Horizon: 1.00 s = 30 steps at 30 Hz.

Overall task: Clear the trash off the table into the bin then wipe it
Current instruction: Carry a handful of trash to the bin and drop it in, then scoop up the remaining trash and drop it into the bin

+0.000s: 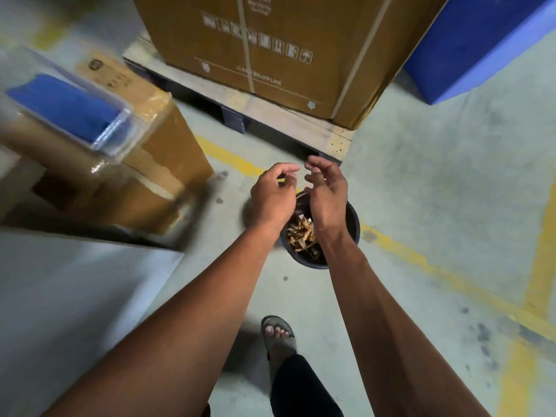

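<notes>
Both hands are out in front over the bin [352, 218], close together but not touching. The left hand [272, 195] has its fingers loosely curled, thumb and fingertips drawn near each other, and there's maybe a tiny dark bit at the fingertips, but it's too small and blurry to say it's really pinching anything. The right hand [326, 191] is relaxed and half open, palm turned in toward the left one, fingers bent a little, nothing in it that I can see. The bin is a small dark round one sitting on the concrete floor [436, 182] right under the hands; both wrists cover part of its rim, and between them you can see the trash [301, 233] already in there, a heap of crumpled brownish scraps. It stands just beside a yellow line [234, 159] painted on the floor. The pale grey bench [75, 296] is at the lower left, only its corner showing, well apart from the bin. Left of the hands there's a taped cardboard box [156, 164] with a clear case [99, 127] holding something blue on top. Behind the bin is a big carton [285, 55] on a pallet [301, 121], and a blue block [481, 46] at the upper right. One foot in a sandal [278, 332] shows below the bin.
</notes>
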Each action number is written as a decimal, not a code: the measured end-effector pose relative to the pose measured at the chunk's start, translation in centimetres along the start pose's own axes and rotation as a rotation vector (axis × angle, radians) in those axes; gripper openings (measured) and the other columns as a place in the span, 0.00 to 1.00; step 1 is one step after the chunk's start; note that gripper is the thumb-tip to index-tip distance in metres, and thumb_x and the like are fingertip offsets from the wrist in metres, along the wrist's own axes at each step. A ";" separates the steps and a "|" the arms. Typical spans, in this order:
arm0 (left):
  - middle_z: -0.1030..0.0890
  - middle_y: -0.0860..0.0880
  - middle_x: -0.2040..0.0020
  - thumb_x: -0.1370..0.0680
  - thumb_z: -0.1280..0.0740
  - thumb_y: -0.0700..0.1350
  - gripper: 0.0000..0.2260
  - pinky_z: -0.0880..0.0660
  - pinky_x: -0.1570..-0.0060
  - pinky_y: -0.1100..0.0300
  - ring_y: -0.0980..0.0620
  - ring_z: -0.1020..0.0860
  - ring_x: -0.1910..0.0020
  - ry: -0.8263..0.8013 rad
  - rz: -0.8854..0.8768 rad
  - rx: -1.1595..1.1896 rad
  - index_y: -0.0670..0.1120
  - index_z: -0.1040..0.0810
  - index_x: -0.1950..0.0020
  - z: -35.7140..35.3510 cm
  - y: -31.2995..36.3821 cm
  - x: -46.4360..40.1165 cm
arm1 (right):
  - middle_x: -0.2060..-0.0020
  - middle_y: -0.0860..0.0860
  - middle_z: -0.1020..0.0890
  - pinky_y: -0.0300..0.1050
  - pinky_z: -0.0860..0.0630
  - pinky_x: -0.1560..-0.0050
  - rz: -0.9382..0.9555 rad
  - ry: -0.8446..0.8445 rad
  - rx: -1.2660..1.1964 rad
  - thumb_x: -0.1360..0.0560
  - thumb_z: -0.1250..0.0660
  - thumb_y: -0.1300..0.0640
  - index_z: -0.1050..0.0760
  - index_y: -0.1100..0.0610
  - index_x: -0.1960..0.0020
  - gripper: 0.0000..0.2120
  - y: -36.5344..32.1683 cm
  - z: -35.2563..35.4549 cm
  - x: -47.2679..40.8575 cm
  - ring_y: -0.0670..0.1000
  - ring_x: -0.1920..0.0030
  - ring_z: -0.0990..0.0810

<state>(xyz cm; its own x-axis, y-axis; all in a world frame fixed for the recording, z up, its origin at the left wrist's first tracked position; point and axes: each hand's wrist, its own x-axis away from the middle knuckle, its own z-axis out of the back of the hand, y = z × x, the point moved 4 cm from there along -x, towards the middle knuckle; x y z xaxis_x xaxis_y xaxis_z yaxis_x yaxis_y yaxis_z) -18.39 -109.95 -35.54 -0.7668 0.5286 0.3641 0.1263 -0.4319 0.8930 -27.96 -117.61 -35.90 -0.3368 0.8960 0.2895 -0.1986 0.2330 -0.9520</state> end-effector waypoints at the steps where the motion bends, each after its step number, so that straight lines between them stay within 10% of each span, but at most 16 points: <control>1: 0.13 0.56 0.44 0.15 0.34 0.42 0.11 0.18 0.40 0.50 0.54 0.16 0.43 0.030 -0.012 0.002 0.55 0.13 0.44 1.9 2.1 0.3 | 0.43 0.47 0.13 0.62 0.20 0.33 0.022 -0.031 -0.002 0.17 0.38 0.58 0.17 0.47 0.40 0.13 -2.7 -1.2 0.7 0.53 0.41 0.16; 15: 0.15 0.54 0.41 0.16 0.33 0.39 0.11 0.21 0.37 0.55 0.55 0.18 0.44 0.483 -0.126 0.011 0.54 0.17 0.44 31.9 20.7 8.0 | 0.48 0.49 0.13 0.61 0.20 0.35 0.221 -0.439 -0.042 0.15 0.38 0.64 0.16 0.49 0.44 0.14 -28.5 -21.5 15.4 0.47 0.46 0.16; 25: 0.15 0.51 0.42 0.17 0.34 0.37 0.12 0.20 0.40 0.55 0.54 0.17 0.48 0.827 -0.029 0.023 0.49 0.15 0.40 51.4 14.1 17.2 | 0.48 0.47 0.13 0.38 0.22 0.42 0.368 -0.776 0.167 0.16 0.36 0.66 0.17 0.54 0.42 0.12 -27.8 -35.2 30.9 0.45 0.45 0.15; 30: 0.16 0.51 0.43 0.18 0.34 0.35 0.13 0.20 0.42 0.52 0.58 0.19 0.51 0.963 0.003 -0.085 0.49 0.17 0.40 59.4 9.0 23.2 | 0.38 0.46 0.16 0.49 0.20 0.40 0.481 -0.971 0.328 0.17 0.32 0.62 0.19 0.49 0.36 0.13 -23.6 -41.5 39.4 0.47 0.40 0.18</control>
<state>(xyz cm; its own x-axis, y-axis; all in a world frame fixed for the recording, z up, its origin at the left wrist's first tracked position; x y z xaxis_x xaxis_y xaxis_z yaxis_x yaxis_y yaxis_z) 2.37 -58.15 -3.39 -0.9585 -0.2821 -0.0402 0.1122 -0.5035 0.8567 1.61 -72.11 -6.16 -0.9871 0.1601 -0.0085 -0.0397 -0.2951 -0.9546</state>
